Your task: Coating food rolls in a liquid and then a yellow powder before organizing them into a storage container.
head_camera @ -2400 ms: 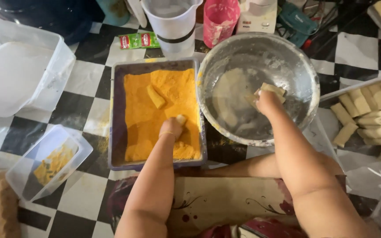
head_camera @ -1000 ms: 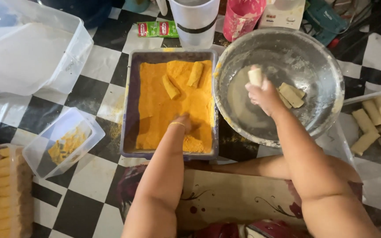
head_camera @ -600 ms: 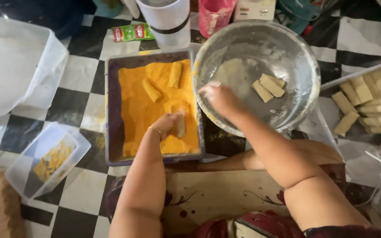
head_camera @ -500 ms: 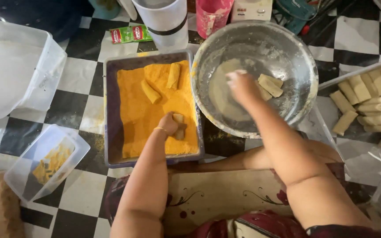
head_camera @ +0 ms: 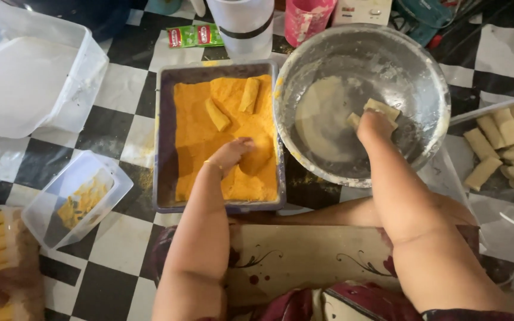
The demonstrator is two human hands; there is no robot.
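Your left hand presses a piece into the orange crumbs in the tray, fingers curled on it. Your right hand grips a battered stick in the metal bowl. Two sticks lie coated; approx. a dozen raw ones wait at right, so it looks early on.

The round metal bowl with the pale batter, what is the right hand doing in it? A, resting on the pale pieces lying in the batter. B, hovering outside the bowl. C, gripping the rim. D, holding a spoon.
A: the right hand sits on pale rectangular pieces inside the round metal bowl.
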